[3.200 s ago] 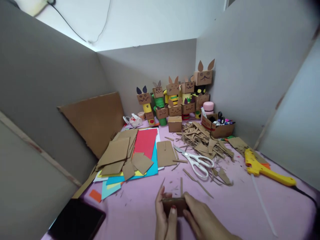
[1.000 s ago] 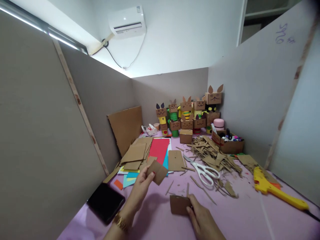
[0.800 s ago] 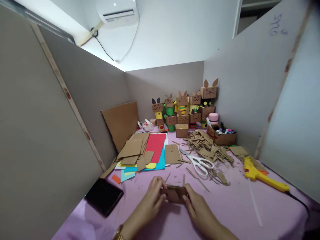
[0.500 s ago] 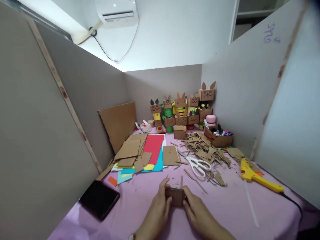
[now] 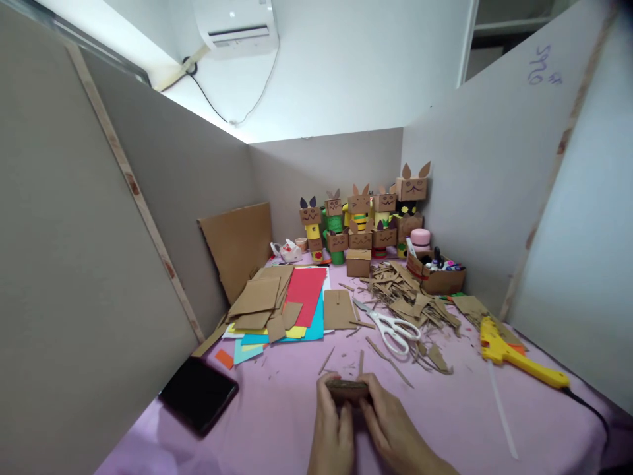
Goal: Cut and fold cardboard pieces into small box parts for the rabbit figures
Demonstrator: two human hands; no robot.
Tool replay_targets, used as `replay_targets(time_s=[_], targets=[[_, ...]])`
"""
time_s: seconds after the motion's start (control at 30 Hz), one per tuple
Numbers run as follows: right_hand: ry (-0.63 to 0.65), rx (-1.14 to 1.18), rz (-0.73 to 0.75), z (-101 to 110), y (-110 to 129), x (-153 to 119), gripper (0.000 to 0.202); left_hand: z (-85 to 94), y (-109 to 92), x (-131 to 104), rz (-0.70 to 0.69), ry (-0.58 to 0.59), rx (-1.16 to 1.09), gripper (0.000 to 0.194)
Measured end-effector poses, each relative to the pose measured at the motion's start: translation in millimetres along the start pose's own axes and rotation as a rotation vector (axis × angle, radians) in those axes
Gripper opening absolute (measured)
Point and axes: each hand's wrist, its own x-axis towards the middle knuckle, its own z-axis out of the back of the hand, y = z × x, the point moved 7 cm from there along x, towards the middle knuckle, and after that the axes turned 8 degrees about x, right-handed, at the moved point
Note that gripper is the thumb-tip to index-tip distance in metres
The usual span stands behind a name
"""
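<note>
Now, watching over my distant feed, I see both hands together on one small stack of brown cardboard point(image 5: 347, 392), low in the view and above the near part of the desk point(image 5: 277, 422). The left hand point(image 5: 328, 422) grips its left end and the right hand point(image 5: 393, 419) grips its right end, with the thumbs against the near face. A second ago they were apart: the left hand held a loose cardboard square out toward the coloured paper, while the right hand had the stack alone. Half a second ago they had met, but the stack showed me more of its broad face; at this moment its layered upper edge is plainer, and the left forearm, which slanted in from the lower left, comes almost straight up from below. Around them I find the layout unchanged: the white scissors point(image 5: 380, 321) lie beyond the hands beside the heap of cardboard scraps point(image 5: 395, 287), the yellow glue gun point(image 5: 519, 359) lies well to the right, the black tablet-like slab point(image 5: 198, 396) to the left, and the cardboard sheets point(image 5: 254, 297) on the coloured paper point(image 5: 306, 293). Cat-eared figures point(image 5: 359, 201) stand at the back.
</note>
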Motion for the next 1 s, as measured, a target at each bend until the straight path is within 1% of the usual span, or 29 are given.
replay_targets(time_s=[0.1,0.17,0.33,0.47,0.6,0.67,0.77,0.87,1.0], targets=[[-0.016,-0.004,-0.026,2,-2,0,0.027,-1.1,1,2,0.007,0.042,0.026,0.032],[-0.032,0.006,-0.054,3,-2,0,0.03,-1.6,3,2,0.022,0.045,0.03,0.034],[-0.111,0.119,-0.139,7,-3,5,0.035,-1.8,6,0,0.041,0.051,0.029,0.035],[-0.11,0.14,-0.116,6,-1,8,0.035,-0.9,-2,1,0.044,0.073,-0.028,0.031],[-0.093,0.156,-0.084,6,2,8,0.032,4.8,-13,3,0.039,-0.011,-0.114,0.034],[-0.092,0.156,-0.08,7,3,6,0.032,5.2,-15,2,0.023,-0.014,-0.128,0.032],[-0.091,0.145,-0.082,7,4,4,0.033,4.1,-10,0,0.023,0.02,-0.158,0.029],[-0.083,0.127,-0.077,6,6,2,0.028,1.2,-3,-1,0.04,0.077,-0.215,0.029],[-0.068,0.048,-0.042,4,8,0,0.019,1.5,1,-2,0.042,0.073,-0.269,0.027]])
